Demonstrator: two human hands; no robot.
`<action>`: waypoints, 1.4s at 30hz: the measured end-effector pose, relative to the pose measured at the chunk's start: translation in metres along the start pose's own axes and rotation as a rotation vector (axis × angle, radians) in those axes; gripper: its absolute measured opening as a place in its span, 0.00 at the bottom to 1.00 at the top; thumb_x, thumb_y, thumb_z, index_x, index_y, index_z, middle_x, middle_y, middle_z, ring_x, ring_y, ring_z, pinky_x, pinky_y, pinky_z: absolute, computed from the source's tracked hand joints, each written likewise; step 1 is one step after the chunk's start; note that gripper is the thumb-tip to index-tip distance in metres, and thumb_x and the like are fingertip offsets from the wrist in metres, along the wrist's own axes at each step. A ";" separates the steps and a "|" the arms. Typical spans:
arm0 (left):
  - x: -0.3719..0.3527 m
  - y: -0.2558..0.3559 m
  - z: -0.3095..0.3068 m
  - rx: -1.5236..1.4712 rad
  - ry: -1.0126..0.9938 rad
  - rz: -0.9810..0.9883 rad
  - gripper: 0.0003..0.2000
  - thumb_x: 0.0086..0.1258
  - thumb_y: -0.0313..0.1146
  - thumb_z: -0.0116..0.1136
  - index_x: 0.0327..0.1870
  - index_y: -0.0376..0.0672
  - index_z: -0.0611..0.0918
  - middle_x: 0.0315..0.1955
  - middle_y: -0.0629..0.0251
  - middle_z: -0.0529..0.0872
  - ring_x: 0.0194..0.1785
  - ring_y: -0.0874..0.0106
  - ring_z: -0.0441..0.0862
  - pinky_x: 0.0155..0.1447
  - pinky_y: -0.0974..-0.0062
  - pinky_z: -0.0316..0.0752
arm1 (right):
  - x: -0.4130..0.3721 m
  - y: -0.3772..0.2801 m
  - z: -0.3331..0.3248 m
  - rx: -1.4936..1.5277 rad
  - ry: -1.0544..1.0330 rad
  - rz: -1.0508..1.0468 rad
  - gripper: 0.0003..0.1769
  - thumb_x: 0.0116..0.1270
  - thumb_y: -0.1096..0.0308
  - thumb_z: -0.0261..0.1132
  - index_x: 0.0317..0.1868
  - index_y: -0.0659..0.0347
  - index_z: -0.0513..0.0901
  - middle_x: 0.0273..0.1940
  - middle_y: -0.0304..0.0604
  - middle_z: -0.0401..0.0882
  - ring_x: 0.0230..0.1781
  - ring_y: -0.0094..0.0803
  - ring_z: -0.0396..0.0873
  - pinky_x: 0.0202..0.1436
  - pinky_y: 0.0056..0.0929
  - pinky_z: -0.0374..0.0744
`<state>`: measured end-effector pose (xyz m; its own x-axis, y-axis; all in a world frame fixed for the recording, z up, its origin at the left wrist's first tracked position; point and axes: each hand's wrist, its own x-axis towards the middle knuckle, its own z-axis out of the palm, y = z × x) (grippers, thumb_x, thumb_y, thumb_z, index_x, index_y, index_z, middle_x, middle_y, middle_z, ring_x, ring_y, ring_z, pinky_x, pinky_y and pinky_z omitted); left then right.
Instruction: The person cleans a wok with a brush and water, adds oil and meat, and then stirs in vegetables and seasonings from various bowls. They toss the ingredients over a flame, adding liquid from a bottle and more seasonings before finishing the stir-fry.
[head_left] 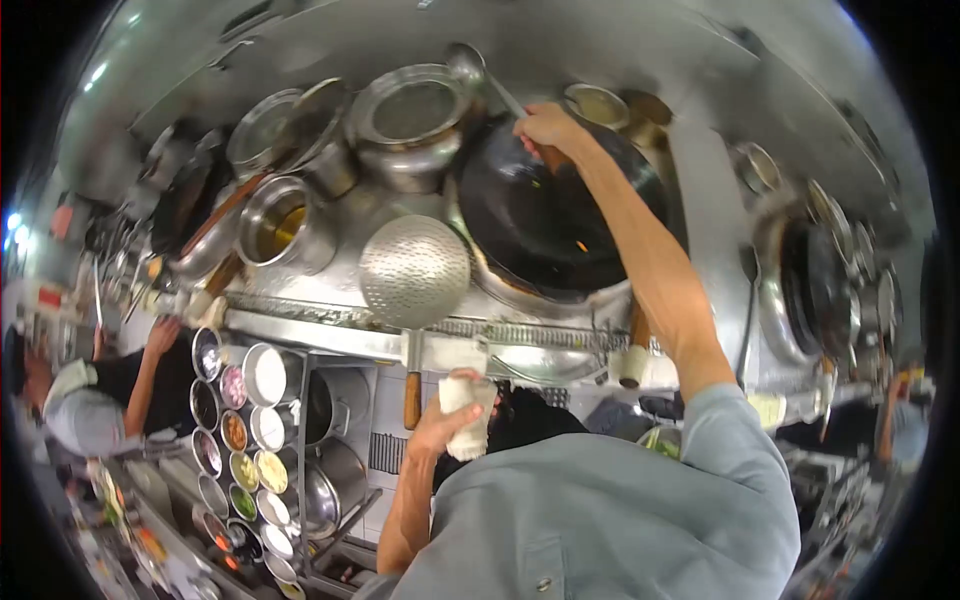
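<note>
My right hand (549, 128), its fingers wrapped round the handle, holds a long metal ladle (490, 78) above the far side of a large black wok (540, 220). The ladle's bowl is up at the wok's upper left. A few small orange bits lie in the wok. Close to my body, my left hand (440, 425) grips a folded whitish cloth (465, 415). Left of the wok, a round perforated strainer (415, 270) rests on the steel stove top, its wooden handle pointing toward me.
Metal pots (410, 115) stand behind and left of the wok, one pot (287, 222) with yellow liquid. Ingredient bowls (265, 375) line a rack at lower left. Another wok (825, 285) is at right. A co-worker (95, 400) stands at far left, another person (905, 425) at far right.
</note>
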<state>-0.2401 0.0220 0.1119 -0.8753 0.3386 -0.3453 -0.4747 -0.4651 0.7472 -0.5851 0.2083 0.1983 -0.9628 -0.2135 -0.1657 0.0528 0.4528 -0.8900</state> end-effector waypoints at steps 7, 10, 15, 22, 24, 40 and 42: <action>-0.070 -0.009 0.010 -0.092 0.828 0.368 0.23 0.59 0.29 0.66 0.53 0.44 0.70 0.38 0.60 0.80 0.35 0.70 0.79 0.35 0.73 0.77 | 0.087 -0.023 0.102 -0.105 -0.202 0.121 0.18 0.58 0.64 0.63 0.13 0.62 0.75 0.15 0.45 0.76 0.14 0.32 0.71 0.18 0.34 0.71; -0.090 -0.018 0.010 -0.186 1.047 0.422 0.20 0.60 0.32 0.66 0.51 0.43 0.71 0.35 0.61 0.79 0.34 0.71 0.79 0.34 0.73 0.77 | 0.087 -0.003 0.106 0.821 -0.690 -0.097 0.10 0.60 0.69 0.59 0.22 0.63 0.77 0.21 0.44 0.76 0.23 0.33 0.75 0.22 0.34 0.74; -0.084 -0.038 -0.009 -0.288 1.125 0.450 0.21 0.61 0.35 0.67 0.51 0.41 0.71 0.35 0.62 0.79 0.34 0.71 0.78 0.35 0.73 0.76 | 0.051 0.020 0.116 1.700 -0.541 0.164 0.06 0.68 0.73 0.55 0.35 0.68 0.70 0.22 0.36 0.66 0.21 0.24 0.69 0.24 0.22 0.70; -0.077 -0.025 -0.065 -0.026 0.832 0.366 0.29 0.62 0.33 0.66 0.62 0.37 0.67 0.40 0.61 0.79 0.41 0.71 0.78 0.42 0.73 0.76 | -0.077 0.033 0.049 1.705 -0.283 0.078 0.09 0.67 0.74 0.55 0.42 0.73 0.67 0.23 0.34 0.65 0.20 0.20 0.66 0.25 0.20 0.67; -0.087 -0.022 -0.082 0.014 0.749 0.357 0.30 0.62 0.33 0.66 0.64 0.37 0.66 0.42 0.59 0.79 0.42 0.70 0.78 0.45 0.73 0.76 | -0.125 0.040 0.031 1.574 -0.151 0.081 0.05 0.68 0.74 0.54 0.38 0.68 0.67 0.23 0.34 0.64 0.20 0.19 0.66 0.24 0.20 0.68; -0.035 0.040 -0.108 -0.018 0.649 0.116 0.25 0.67 0.36 0.60 0.63 0.39 0.68 0.42 0.57 0.81 0.41 0.71 0.80 0.43 0.75 0.77 | -0.243 0.035 -0.070 -0.186 0.103 0.389 0.32 0.57 0.74 0.59 0.64 0.71 0.68 0.19 0.35 0.71 0.15 0.19 0.68 0.18 0.21 0.65; -0.015 0.047 -0.094 -0.022 0.623 0.127 0.24 0.68 0.37 0.59 0.63 0.39 0.68 0.41 0.58 0.81 0.37 0.72 0.80 0.39 0.77 0.78 | -0.177 0.033 -0.058 -0.148 0.066 0.185 0.31 0.58 0.73 0.59 0.65 0.64 0.69 0.20 0.32 0.70 0.15 0.18 0.68 0.19 0.21 0.66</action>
<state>-0.2585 -0.0816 0.0992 -0.8111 -0.2568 -0.5255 -0.3599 -0.4891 0.7945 -0.4287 0.3111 0.2223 -0.9558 -0.0601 -0.2879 0.1954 0.6019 -0.7743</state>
